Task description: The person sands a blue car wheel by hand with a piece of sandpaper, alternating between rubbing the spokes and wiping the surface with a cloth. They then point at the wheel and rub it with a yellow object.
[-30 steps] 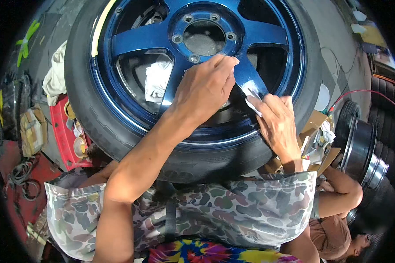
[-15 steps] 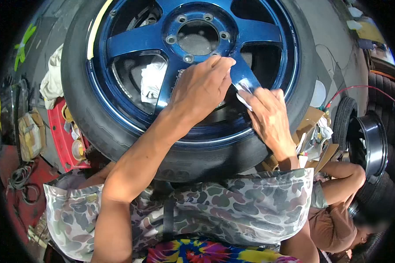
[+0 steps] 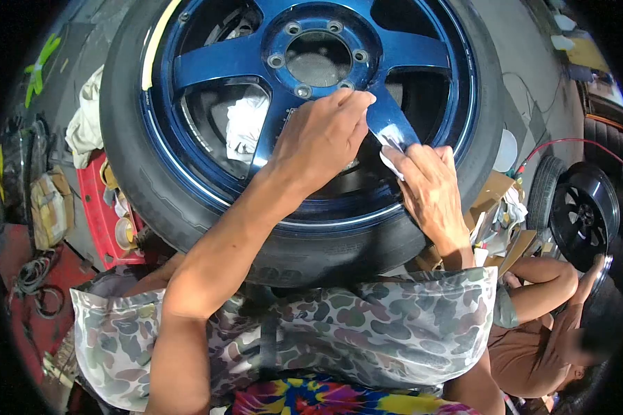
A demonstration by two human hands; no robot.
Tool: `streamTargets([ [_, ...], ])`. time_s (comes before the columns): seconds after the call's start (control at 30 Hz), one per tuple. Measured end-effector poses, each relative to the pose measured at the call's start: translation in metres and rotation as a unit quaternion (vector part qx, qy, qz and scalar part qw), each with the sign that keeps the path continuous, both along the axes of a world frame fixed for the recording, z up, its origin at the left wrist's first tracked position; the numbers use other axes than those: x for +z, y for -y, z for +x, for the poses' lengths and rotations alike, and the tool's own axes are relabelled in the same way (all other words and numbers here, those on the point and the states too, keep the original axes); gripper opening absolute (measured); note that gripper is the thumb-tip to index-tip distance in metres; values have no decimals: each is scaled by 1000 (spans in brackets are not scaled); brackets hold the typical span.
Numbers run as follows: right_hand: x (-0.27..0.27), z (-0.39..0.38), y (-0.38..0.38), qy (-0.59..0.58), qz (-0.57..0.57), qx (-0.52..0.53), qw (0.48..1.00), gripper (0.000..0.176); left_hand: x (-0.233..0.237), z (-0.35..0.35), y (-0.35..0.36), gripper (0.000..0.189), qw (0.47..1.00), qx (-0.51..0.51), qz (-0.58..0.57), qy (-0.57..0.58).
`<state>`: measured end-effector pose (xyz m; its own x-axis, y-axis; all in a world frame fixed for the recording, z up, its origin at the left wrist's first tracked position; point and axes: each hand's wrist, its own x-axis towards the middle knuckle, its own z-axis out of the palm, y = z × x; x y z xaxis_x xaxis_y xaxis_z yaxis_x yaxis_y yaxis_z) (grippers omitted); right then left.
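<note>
Your right hand (image 3: 430, 190) is the nearer one to the spoke (image 3: 384, 117). Its fingers are closed on a small white cloth (image 3: 390, 158), which is pressed to the lower part of that blue spoke, close to where it meets the rim. The spoke's long axis runs from the hub (image 3: 318, 59) down and to the right, straight towards your right hand, so the cloth sits near its outer end.

Your left hand (image 3: 318, 138) rests just beside and up-left of the cloth. Its fingers are together and curled, with the tips touching the same spoke's inner end below the hub; you cannot tell whether it holds anything.

The blue wheel (image 3: 214, 62), in its tyre (image 3: 128, 138), leans against your lap in the camouflage shorts (image 3: 367, 332), and what carries it is hidden. Pale tape (image 3: 157, 43) lies along the rim's upper left, and a white rag (image 3: 246, 124) shows behind the spokes.

Small lettering on the neighbouring spoke and raised letters on the tyre's sidewall are too small to read. At the lower right another person sits by a black wheel (image 3: 585, 214).
</note>
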<state>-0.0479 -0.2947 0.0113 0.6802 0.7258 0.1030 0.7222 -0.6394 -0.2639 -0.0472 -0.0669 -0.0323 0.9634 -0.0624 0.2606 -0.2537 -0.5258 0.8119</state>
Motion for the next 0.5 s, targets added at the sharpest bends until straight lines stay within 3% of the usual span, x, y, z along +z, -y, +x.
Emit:
streamTargets([
  [0.13, 7, 3, -5, 3, -1, 1, 1000, 52, 0, 2, 4, 21, 1000, -3, 8, 14],
  [0.2, 6, 3, -9, 11, -2, 3, 1000, 40, -3, 1, 4, 21, 1000, -7, 1, 26],
  [0.33, 7, -4, 0, -20, -50, -5, 999, 38, -6, 2, 0, 24, 999, -3, 5, 47],
  [0.37, 6, -1, -2, 0, -23, 1, 1000, 50, -7, 1, 2, 24, 999, -6, 2, 45],
  [0.5, 5, 3, -12, 13, 4, 2, 1000, 49, -7, 3, 1, 24, 999, -7, 15, 51],
])
